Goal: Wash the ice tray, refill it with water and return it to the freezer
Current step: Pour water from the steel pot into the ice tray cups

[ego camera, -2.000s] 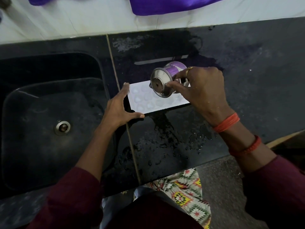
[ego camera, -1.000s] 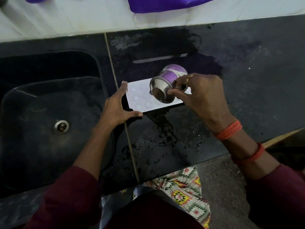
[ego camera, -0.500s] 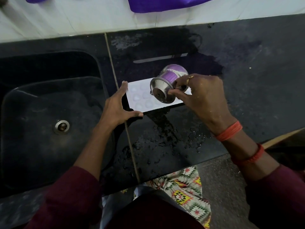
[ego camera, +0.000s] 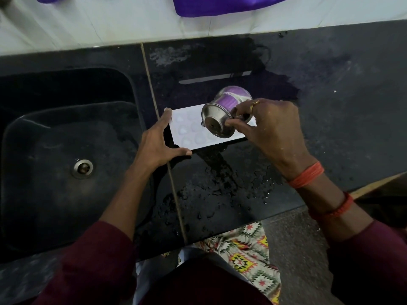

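The ice tray point(ego camera: 189, 130) lies flat on the worktop point(ego camera: 330, 128). The left hand point(ego camera: 157, 146) braces its corner with straight fingers; the right hand point(ego camera: 271, 128) grips the tipped steel cup point(ego camera: 217, 121) above it. Pour slowly, cell by cell (any stream is hard to discern); keep the tray level.

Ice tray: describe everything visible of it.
The ice tray is white, rectangular, plastic-looking, with rows of rounded cells. It lies flat on the wet black counter, right of the sink. The left hand braces its left end with straight fingers. A tilted steel cup, gripped by the right hand, covers its right part.
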### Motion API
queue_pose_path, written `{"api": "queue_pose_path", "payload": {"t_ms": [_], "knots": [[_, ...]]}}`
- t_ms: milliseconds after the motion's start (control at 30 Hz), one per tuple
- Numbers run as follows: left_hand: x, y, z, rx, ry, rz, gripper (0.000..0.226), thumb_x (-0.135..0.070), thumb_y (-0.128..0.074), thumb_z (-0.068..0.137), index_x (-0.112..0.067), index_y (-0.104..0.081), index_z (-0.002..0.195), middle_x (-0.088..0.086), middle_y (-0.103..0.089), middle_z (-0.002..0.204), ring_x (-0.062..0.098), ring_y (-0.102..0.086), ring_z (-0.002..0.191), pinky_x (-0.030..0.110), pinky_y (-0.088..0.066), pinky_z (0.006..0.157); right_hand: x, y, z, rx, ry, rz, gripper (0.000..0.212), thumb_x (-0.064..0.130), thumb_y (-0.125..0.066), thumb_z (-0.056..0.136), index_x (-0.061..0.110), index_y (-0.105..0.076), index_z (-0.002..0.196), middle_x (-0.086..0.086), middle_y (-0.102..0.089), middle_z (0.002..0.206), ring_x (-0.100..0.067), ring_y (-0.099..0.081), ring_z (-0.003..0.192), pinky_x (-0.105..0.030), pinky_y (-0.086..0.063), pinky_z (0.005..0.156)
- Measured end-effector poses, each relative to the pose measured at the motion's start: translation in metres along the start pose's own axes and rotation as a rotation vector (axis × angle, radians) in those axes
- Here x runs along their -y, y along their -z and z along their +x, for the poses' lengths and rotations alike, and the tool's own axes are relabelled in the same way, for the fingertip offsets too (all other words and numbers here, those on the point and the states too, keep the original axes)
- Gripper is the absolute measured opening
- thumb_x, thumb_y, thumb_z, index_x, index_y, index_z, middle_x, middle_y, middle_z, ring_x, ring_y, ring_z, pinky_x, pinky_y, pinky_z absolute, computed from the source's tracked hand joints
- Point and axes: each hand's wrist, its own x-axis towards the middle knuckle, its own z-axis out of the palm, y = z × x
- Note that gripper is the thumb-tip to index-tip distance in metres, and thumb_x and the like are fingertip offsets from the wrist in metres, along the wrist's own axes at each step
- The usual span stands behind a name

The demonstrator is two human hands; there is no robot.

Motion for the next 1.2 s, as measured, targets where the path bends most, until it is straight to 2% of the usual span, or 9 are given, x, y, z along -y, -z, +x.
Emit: {"api": "queue_pose_path", "payload": {"t_ms": [467, 733, 900, 1200], "knots": [[0.000, 0.000, 0.001, 0.001, 0.021, -0.007, 0.131, -0.042, -0.097, 0.052, -0.024, -0.022, 0.159, -0.002, -0.034, 0.160, 0.013, -0.032, 0.145, 0.019, -0.019, 0.111, 0.004, 0.000, 0.002, -0.011, 0.004, 0.004, 0.029, 0.045, -0.070, 0.087, 0.019, -0.077, 0.097, 0.001, -0.075, 0.089, -0.017, -0.069, 0.081, -0.039, -0.055, 0.075], [0.000, 0.001, 0.000, 0.006, 0.006, 0.001, 0.131, -0.042, -0.097, 0.053, -0.022, -0.022, 0.159, -0.003, -0.029, 0.162, 0.012, -0.030, 0.146, 0.016, -0.017, 0.111, 0.005, 0.002, 0.002, 0.006, -0.004, 0.007, 0.029, 0.046, -0.069, 0.088, 0.020, -0.077, 0.098, 0.001, -0.074, 0.089, -0.017, -0.068, 0.082, -0.038, -0.054, 0.076], [-0.001, 0.001, -0.001, 0.006, 0.008, -0.001, 0.130, -0.040, -0.097, 0.054, -0.022, -0.022, 0.159, -0.003, -0.030, 0.162, 0.013, -0.030, 0.146, 0.018, -0.018, 0.111, 0.007, 0.003, 0.003, -0.004, -0.030, -0.006, 0.034, 0.053, -0.070, 0.084, 0.023, -0.078, 0.097, 0.002, -0.074, 0.085, -0.015, -0.067, 0.076, -0.028, -0.051, 0.071], [-0.002, 0.001, -0.002, 0.004, 0.000, -0.009, 0.129, -0.039, -0.097, 0.054, -0.020, -0.024, 0.158, -0.002, -0.030, 0.162, 0.012, -0.030, 0.146, 0.017, -0.018, 0.111, 0.016, 0.004, 0.003, -0.007, -0.048, 0.056, 0.035, 0.054, -0.071, 0.082, 0.022, -0.078, 0.095, -0.001, -0.074, 0.081, -0.017, -0.068, 0.076, -0.035, -0.055, 0.074]]}}
